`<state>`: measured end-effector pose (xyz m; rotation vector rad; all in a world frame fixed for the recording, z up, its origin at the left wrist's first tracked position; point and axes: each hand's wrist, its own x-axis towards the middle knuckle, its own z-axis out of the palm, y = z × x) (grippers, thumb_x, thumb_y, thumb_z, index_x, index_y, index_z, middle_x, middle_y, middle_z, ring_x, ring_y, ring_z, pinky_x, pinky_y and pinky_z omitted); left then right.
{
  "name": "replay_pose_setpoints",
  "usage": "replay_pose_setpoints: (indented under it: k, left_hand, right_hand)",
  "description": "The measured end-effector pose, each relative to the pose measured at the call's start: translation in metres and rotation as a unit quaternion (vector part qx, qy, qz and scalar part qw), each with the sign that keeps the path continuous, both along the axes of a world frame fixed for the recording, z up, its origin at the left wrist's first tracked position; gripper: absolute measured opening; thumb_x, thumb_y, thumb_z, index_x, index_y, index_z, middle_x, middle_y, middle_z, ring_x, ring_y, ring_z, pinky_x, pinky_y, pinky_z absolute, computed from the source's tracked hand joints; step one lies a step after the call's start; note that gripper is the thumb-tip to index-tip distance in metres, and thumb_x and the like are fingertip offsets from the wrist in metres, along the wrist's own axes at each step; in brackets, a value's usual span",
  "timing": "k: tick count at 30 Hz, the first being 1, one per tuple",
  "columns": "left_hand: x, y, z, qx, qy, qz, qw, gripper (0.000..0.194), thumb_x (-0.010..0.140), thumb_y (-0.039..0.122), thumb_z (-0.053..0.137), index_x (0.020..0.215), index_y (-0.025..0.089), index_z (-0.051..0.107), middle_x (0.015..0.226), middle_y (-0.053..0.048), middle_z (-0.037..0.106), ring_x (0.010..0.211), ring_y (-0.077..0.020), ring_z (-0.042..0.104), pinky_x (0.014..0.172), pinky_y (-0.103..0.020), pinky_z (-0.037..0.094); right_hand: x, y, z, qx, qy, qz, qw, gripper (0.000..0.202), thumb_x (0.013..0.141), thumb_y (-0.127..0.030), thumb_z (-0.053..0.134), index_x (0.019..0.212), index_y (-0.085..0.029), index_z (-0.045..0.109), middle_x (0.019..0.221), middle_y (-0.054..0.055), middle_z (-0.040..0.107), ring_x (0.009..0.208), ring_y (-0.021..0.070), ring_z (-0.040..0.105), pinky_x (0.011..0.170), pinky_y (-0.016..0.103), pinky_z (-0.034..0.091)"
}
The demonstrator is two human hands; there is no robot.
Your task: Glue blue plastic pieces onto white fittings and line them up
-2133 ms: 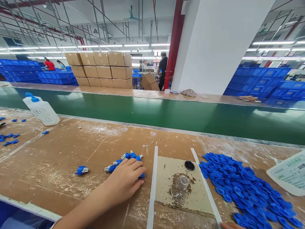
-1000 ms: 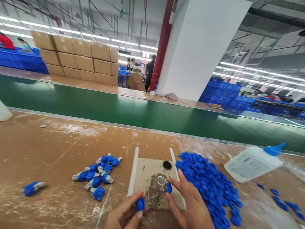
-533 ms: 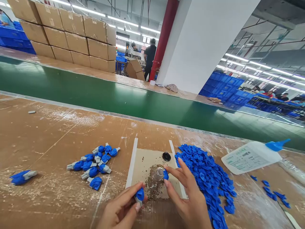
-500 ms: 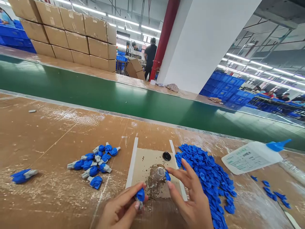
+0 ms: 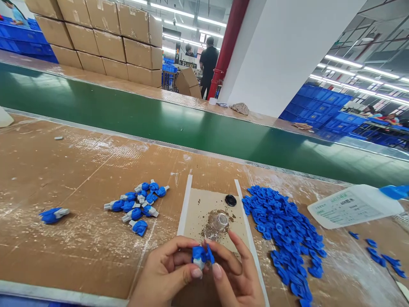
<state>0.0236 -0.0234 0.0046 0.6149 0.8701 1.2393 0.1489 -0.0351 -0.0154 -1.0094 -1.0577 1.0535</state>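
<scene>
1. A small, chunky blue-and-grey piece point(image 5: 197, 254), apparently plastic, was held between the thumb and fingers of the left hand point(image 5: 171, 270), near the front of a beige square mat point(image 5: 198, 204).
2. A thin, flat blue piece point(image 5: 210, 253) was pinched edge-on by the right hand point(image 5: 238, 273), just beside the first; whether the two touched could not be told.
3. Both pieces were judged light; the chunky one was judged stiff and best gripped by its sides, the thin one more flexible, best taken by its rim and possibly slippery if wetted.
4. A small clear cup point(image 5: 223, 220) was seen on the mat, ringed by brown stains, near a black ridged disc point(image 5: 230, 200).
5. The mat was flanked by a cluster of similar blue-and-grey pieces point(image 5: 136, 207) and a heap of flat blue pieces point(image 5: 284, 226).
</scene>
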Motion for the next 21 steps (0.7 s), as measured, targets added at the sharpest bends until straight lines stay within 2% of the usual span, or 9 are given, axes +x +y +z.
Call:
replay_pose_setpoints:
  k: [3,6,8,11,14,17,19,20,21]
  left_hand:
    - [-0.002,0.002,0.000,0.012,-0.001,-0.024,1.000,0.025,0.062,0.022,0.085,0.085,0.023,0.075,0.081,0.000,0.077,0.074,-0.0104,0.070,0.068,-0.012,0.052]
    - [-0.004,0.004,0.000,0.003,0.005,-0.028,1.000,0.027,0.062,0.026,0.085,0.087,0.022,0.075,0.081,-0.002,0.077,0.075,-0.0119,0.070,0.069,-0.014,0.054]
    - [-0.005,0.006,0.000,-0.003,0.008,-0.035,0.999,0.029,0.061,0.027,0.086,0.086,0.021,0.075,0.079,-0.003,0.077,0.075,-0.0133,0.071,0.070,-0.015,0.055]
    - [-0.006,0.010,-0.001,-0.015,0.027,-0.032,0.999,0.027,0.059,0.026,0.087,0.082,0.020,0.073,0.075,-0.001,0.076,0.074,-0.0141,0.071,0.071,-0.017,0.055]
    - [-0.008,0.014,0.000,-0.038,0.059,-0.027,0.997,0.025,0.055,0.023,0.087,0.074,0.019,0.070,0.071,0.000,0.075,0.069,-0.0144,0.070,0.064,-0.017,0.055]
    - [-0.010,0.013,0.000,-0.074,0.094,-0.019,0.993,0.034,0.044,0.015,0.089,0.070,0.019,0.067,0.071,0.000,0.075,0.067,-0.0179,0.070,0.060,-0.020,0.056]
    - [-0.015,0.007,-0.001,-0.085,0.125,-0.001,0.989,0.039,0.038,0.013,0.089,0.069,0.019,0.067,0.073,-0.001,0.075,0.065,-0.0207,0.070,0.061,-0.025,0.058]
    - [-0.020,0.003,-0.003,-0.083,0.143,0.014,0.986,0.039,0.039,0.016,0.090,0.069,0.020,0.067,0.074,-0.001,0.075,0.064,-0.0218,0.071,0.061,-0.027,0.059]
    - [-0.027,-0.003,-0.006,-0.078,0.161,0.033,0.983,0.037,0.041,0.020,0.089,0.071,0.020,0.067,0.075,-0.002,0.075,0.063,-0.0226,0.070,0.061,-0.029,0.060]
  right_hand:
    - [0.001,-0.002,-0.006,0.021,-0.071,-0.018,0.997,0.047,0.092,-0.039,0.056,0.134,-0.025,0.039,0.110,0.008,0.071,0.099,0.0190,0.068,0.088,0.031,0.056]
    - [0.002,-0.002,-0.014,0.064,-0.182,-0.053,0.980,0.048,0.093,-0.036,0.056,0.135,-0.021,0.039,0.110,0.009,0.071,0.102,0.0206,0.067,0.086,0.032,0.057]
    - [0.000,0.000,-0.017,0.121,-0.267,-0.091,0.952,0.045,0.094,-0.031,0.055,0.135,-0.021,0.042,0.108,0.008,0.071,0.100,0.0214,0.068,0.086,0.033,0.057]
    - [-0.007,0.002,-0.015,0.224,-0.374,-0.129,0.891,0.038,0.095,-0.020,0.051,0.133,-0.022,0.046,0.107,0.006,0.072,0.099,0.0211,0.068,0.091,0.037,0.053]
    - [-0.006,0.003,-0.010,0.274,-0.427,-0.105,0.855,0.037,0.098,-0.025,0.046,0.134,-0.020,0.044,0.112,0.005,0.070,0.105,0.0211,0.065,0.092,0.037,0.050]
    - [0.021,0.001,-0.007,0.278,-0.463,-0.082,0.838,0.039,0.099,-0.038,0.040,0.133,-0.018,0.045,0.117,0.007,0.067,0.112,0.0216,0.061,0.091,0.036,0.050]
    - [0.056,-0.002,-0.008,0.249,-0.510,-0.114,0.815,0.028,0.099,-0.028,0.043,0.123,-0.020,0.053,0.114,0.006,0.068,0.107,0.0194,0.063,0.090,0.033,0.049]
    - [0.077,-0.003,-0.009,0.231,-0.541,-0.140,0.796,0.023,0.097,-0.021,0.046,0.117,-0.020,0.057,0.110,0.006,0.069,0.101,0.0187,0.064,0.089,0.032,0.048]
    - [0.097,-0.003,-0.011,0.217,-0.576,-0.168,0.770,0.019,0.095,-0.021,0.050,0.112,-0.019,0.059,0.107,0.006,0.070,0.096,0.0186,0.065,0.087,0.032,0.047]
